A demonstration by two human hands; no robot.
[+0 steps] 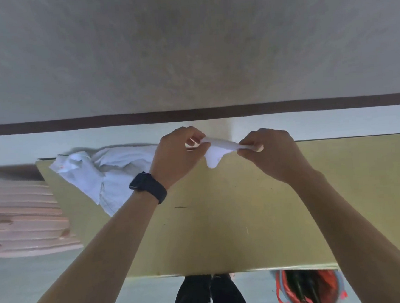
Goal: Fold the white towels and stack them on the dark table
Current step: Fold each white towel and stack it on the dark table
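A small white towel (214,151) hangs bunched in the air above the far edge of the table (223,221), whose top looks olive-yellow here. My left hand (179,156), with a dark watch on its wrist, pinches the towel's left end. My right hand (269,154) pinches its right end, and the cloth sags between them. A crumpled heap of white towels (100,173) lies on the table's far left corner, partly hidden behind my left wrist.
A stack of pinkish flat boards (22,218) sits left of the table. A red bag (310,288) with dark items lies on the floor under the table's near right edge. My dark-trousered legs (205,296) stand at the near edge. A wall with a dark band runs behind.
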